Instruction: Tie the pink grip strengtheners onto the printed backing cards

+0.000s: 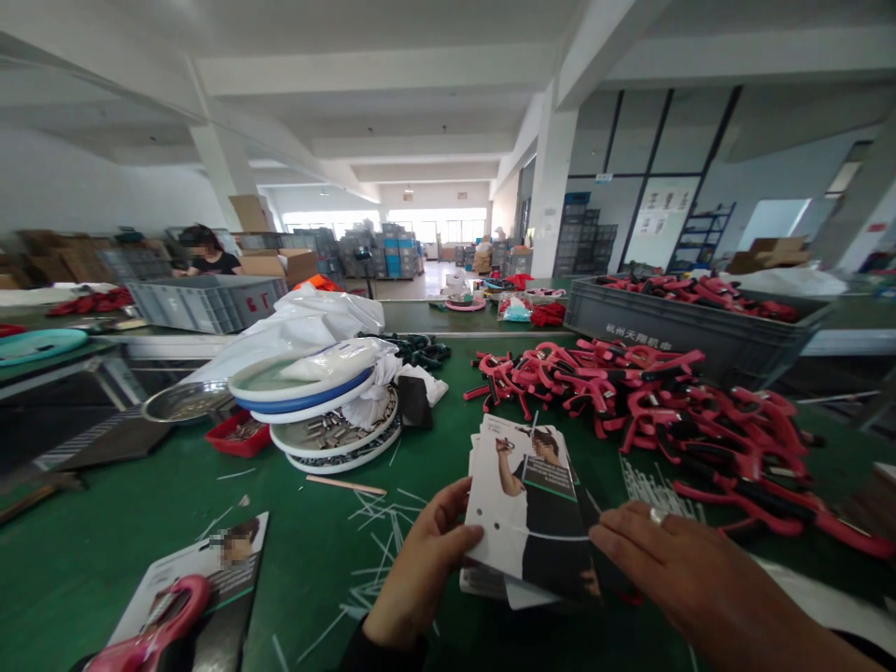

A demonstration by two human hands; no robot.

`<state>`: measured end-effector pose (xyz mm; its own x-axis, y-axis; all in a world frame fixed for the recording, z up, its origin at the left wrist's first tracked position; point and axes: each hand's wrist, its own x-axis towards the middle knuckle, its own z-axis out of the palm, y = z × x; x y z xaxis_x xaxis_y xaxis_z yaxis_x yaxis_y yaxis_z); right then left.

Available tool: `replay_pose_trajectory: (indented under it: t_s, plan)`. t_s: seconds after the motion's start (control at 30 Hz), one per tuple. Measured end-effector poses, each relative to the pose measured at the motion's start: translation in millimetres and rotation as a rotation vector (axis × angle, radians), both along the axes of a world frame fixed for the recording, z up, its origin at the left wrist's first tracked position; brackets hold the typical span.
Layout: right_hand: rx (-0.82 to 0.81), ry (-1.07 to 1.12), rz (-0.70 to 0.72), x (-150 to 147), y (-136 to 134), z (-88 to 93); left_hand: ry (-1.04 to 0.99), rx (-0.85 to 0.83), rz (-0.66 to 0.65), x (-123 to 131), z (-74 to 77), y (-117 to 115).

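L hand pinched left edge of printed card stack; R hand, fingers near-flat, touched right edge, grip unclear. Red/blk plastic handles lay beyond, on green worktop.

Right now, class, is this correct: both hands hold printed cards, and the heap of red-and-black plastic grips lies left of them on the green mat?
No: the heap of red-and-black plastic grips lies right of the printed cards on the green mat, as the head view shows. The left hand and right hand do hold those cards.
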<state>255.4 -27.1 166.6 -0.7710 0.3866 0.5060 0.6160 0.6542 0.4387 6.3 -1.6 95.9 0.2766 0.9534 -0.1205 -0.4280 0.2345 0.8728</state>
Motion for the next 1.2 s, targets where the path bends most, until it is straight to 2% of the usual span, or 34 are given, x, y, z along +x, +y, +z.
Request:
replay_pose_trajectory:
  t_s: [0.3,0.53,0.7,0.87,1.0,1.2]
  plan:
    - [-0.011,-0.119,0.064,-12,4,23.3,0.013,0.036,0.031,2,-4.6,3]
    - [-0.006,-0.176,0.037,-23,5,26.4,0.021,0.066,0.028,2,-4.5,1]
    - [0.056,-0.127,0.005,-22,6,28.0,0.084,0.010,0.052,2,-2.2,-1]
    - [0.069,-0.119,0.004,-21,7,29.8,0.058,-0.025,0.054,6,1.6,-2]
    - [0.074,-0.101,0.020,-23,5,18.3,-0.059,-0.093,0.067,10,3.9,-3]
    - [0.037,0.092,0.031,-21,1,-24.5,-0.295,-0.249,0.001,21,10.0,-8]
